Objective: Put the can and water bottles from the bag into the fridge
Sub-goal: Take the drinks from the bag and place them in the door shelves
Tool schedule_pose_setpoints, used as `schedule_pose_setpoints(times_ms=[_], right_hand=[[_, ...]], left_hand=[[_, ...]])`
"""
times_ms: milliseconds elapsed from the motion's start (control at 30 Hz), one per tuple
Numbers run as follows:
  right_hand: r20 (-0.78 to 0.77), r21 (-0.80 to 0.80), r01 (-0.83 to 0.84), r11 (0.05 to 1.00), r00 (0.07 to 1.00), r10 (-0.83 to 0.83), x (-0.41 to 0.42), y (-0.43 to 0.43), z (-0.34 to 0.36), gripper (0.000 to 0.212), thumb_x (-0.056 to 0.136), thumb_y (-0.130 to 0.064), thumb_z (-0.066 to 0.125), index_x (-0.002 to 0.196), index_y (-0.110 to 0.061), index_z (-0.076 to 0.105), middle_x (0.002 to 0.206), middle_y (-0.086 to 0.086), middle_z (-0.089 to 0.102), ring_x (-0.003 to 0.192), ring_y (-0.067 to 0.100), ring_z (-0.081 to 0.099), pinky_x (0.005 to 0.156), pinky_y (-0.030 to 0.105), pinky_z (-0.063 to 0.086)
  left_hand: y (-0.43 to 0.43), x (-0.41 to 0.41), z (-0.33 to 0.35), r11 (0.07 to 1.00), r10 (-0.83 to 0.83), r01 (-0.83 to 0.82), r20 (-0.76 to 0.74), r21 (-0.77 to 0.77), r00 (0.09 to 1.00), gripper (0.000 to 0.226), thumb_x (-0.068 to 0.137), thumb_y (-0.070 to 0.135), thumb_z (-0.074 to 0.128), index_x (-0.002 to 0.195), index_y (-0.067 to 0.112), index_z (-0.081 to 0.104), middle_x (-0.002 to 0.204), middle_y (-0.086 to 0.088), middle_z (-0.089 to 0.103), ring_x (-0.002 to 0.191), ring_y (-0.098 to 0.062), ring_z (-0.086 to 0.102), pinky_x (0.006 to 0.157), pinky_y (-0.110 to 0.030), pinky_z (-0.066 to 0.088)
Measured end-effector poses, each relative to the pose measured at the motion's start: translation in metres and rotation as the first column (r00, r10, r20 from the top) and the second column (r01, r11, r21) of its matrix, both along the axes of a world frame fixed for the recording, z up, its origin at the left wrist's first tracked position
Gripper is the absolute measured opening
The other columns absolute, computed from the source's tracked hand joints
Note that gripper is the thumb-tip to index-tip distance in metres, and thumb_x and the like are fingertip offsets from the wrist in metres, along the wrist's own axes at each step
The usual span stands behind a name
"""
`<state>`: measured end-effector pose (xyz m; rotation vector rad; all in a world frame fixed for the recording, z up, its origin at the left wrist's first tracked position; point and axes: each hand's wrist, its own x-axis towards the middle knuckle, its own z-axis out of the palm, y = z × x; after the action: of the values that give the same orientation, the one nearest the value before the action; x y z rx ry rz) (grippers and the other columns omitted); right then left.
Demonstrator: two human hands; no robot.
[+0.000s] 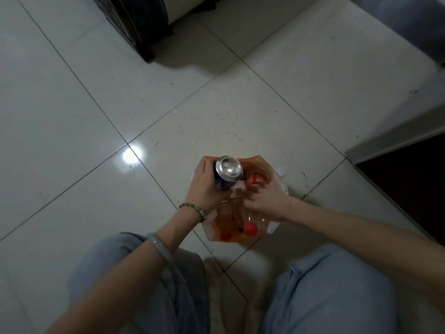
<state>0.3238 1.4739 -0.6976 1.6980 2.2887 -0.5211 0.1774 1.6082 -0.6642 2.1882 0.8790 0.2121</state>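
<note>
Head view: left hand (204,186) wrapped around soda can (227,173), can upright at bag (240,206) mouth, bag on tiled floor (96,116). Right hand (267,198) fingers curled into bag near red-capped water bottles (250,229); whether gripping bottle or plastic, cannot tell. Best to lift can straight up, pin bag edge down. Both forearms angled inward, wrists bent down. Fridge not clearly identifiable.
</note>
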Motion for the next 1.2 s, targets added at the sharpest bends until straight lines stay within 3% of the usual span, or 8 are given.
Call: schedule_pose_setpoints(times_ms=[67, 167, 300, 433, 533, 867, 1000, 1200], right_hand=[[-0.267, -0.083, 0.246, 0.966, 0.928, -0.259, 0.002, -0.005, 0.03, 0.056, 0.067, -0.022, 0.078, 0.117, -0.016, 0.054, 0.12, 0.009, 0.061, 0.111, 0.027, 0.056, 0.092, 0.044, 0.046], [-0.498, -0.223, 0.513, 0.829, 0.672, -0.549, -0.008, -0.019, 0.108, 0.058, 0.069, -0.027, 0.08, 0.12, -0.017, 0.054, 0.122, 0.002, 0.06, 0.106, 0.012, 0.054, 0.084, 0.022, 0.041], [-0.598, -0.3, 0.653, 0.695, 0.439, -0.671, -0.023, -0.041, 0.23, 0.063, 0.065, -0.031, 0.082, 0.119, -0.019, 0.054, 0.117, -0.002, 0.062, 0.1, 0.009, 0.057, 0.083, 0.019, 0.04], [-0.65, -0.331, 0.776, 0.537, 0.225, -0.726, -0.035, -0.062, 0.355, 0.06, 0.062, -0.032, 0.081, 0.114, -0.017, 0.056, 0.109, 0.001, 0.066, 0.098, 0.018, 0.063, 0.084, 0.037, 0.052], [-0.644, -0.344, 0.859, 0.38, 0.078, -0.761, -0.04, -0.072, 0.455, 0.055, 0.059, -0.03, 0.086, 0.106, -0.024, 0.059, 0.102, -0.006, 0.067, 0.094, 0.011, 0.064, 0.084, 0.038, 0.053], [-0.664, -0.272, 0.956, 0.105, -0.108, -0.74, -0.061, -0.122, 0.689, 0.051, 0.055, -0.036, 0.085, 0.1, -0.029, 0.061, 0.094, -0.009, 0.069, 0.088, 0.006, 0.066, 0.083, 0.035, 0.055], [-0.686, -0.245, 0.969, -0.039, -0.201, -0.7, -0.076, -0.153, 0.73, 0.054, 0.052, -0.042, 0.085, 0.1, -0.034, 0.062, 0.096, -0.011, 0.069, 0.088, 0.003, 0.066, 0.082, 0.033, 0.056], [-0.722, -0.145, 0.942, -0.304, -0.311, -0.619, -0.102, -0.214, 0.773, 0.052, 0.055, -0.034, 0.085, 0.1, -0.032, 0.061, 0.094, -0.009, 0.07, 0.086, 0.004, 0.066, 0.081, 0.033, 0.055]], left_hand=[[0.004, -0.006, 0.025, 1.0, 0.005, -0.006, -0.034, -0.023, 0.999, 0.065, 0.064, 0.024, 0.081, 0.116, 0.008, 0.046, 0.113, -0.009, 0.047, 0.1, -0.016, 0.047, 0.083, -0.021, 0.041], [0.006, -0.014, 0.08, 0.999, 0.027, -0.029, -0.048, -0.037, 0.998, 0.067, 0.063, 0.025, 0.081, 0.119, 0.009, 0.047, 0.114, -0.008, 0.047, 0.102, -0.013, 0.043, 0.083, -0.017, 0.035], [0.0, -0.018, 0.18, 0.999, -0.012, 0.009, -0.055, -0.05, 0.998, 0.068, 0.064, 0.026, 0.081, 0.121, 0.012, 0.046, 0.116, -0.007, 0.048, 0.105, -0.016, 0.044, 0.087, -0.023, 0.04], [-0.014, -0.02, 0.296, 0.995, -0.061, 0.058, -0.034, -0.084, 0.998, 0.07, 0.063, 0.025, 0.081, 0.122, 0.011, 0.047, 0.117, -0.008, 0.05, 0.106, -0.018, 0.045, 0.089, -0.028, 0.041], [-0.026, -0.019, 0.385, 0.99, -0.087, 0.09, 0.027, -0.106, 0.996, 0.071, 0.061, 0.023, 0.083, 0.121, 0.009, 0.048, 0.116, -0.008, 0.051, 0.106, -0.018, 0.046, 0.089, -0.028, 0.042], [-0.056, -0.009, 0.611, 0.936, -0.34, 0.351, 0.19, -0.029, 0.921, 0.068, 0.064, 0.023, 0.082, 0.122, 0.011, 0.048, 0.119, -0.01, 0.053, 0.105, -0.018, 0.048, 0.089, -0.033, 0.044], [-0.071, -0.002, 0.643, 0.864, -0.48, 0.503, 0.245, -0.038, 0.843, 0.073, 0.06, 0.027, 0.085, 0.121, 0.017, 0.048, 0.12, -0.004, 0.055, 0.109, -0.019, 0.052, 0.09, -0.034, 0.046], [-0.12, 0.021, 0.671, 0.725, -0.638, 0.686, 0.314, -0.063, 0.703, 0.08, 0.056, 0.027, 0.087, 0.122, 0.025, 0.041, 0.118, 0.007, 0.05, 0.107, -0.009, 0.047, 0.086, -0.018, 0.041]])
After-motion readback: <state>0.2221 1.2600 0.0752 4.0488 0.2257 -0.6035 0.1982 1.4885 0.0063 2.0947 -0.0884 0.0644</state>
